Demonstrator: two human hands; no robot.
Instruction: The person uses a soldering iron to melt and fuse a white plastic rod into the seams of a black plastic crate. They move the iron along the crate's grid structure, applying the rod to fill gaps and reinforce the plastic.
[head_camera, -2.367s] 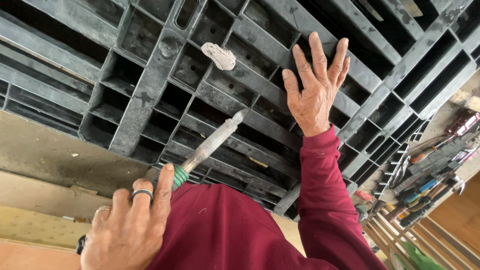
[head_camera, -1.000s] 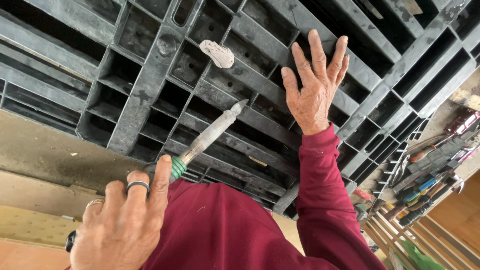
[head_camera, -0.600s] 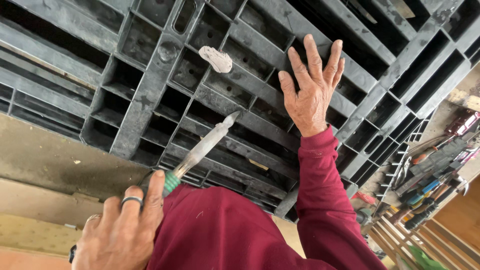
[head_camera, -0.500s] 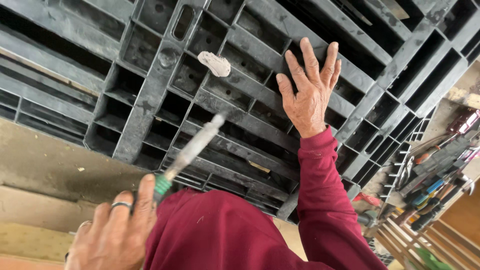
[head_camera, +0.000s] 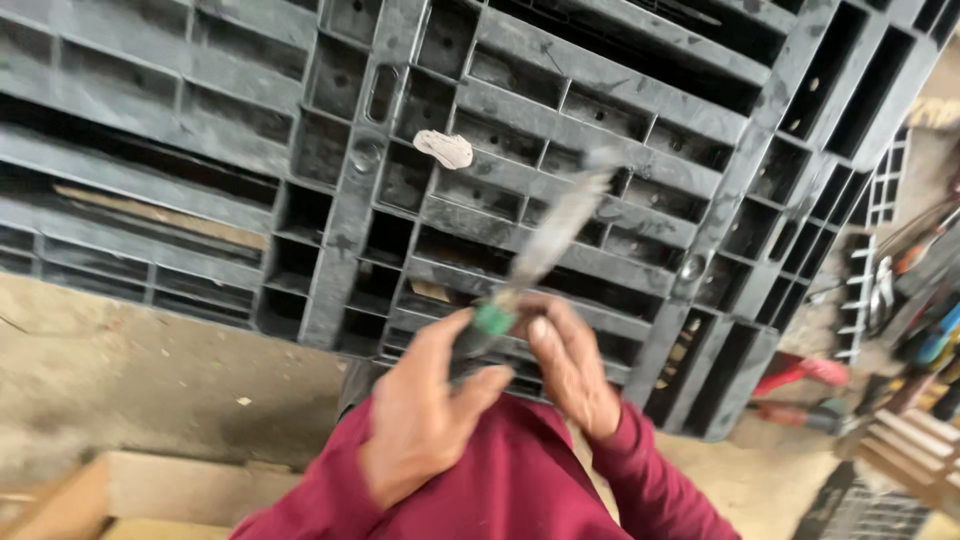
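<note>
Right now my left hand (head_camera: 425, 425) has its grip wrapped around the tool (head_camera: 545, 245) at its green-ringed handle, my right hand (head_camera: 570, 365) pinching in beside it to steady it, so the grimy blade points up at the black pallet (head_camera: 640, 90).

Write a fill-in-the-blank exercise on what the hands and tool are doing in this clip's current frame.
1. Both hands, the left hand and the right hand, meet at the tool's ____ collar.
2. The long tool points up toward the dark plastic ____.
3. A pale scrap sticks to the pallet, to the ____ of the tool's tip.
4. Both sleeves are ____ in colour.

Missing words: green; pallet; left; dark red
</note>
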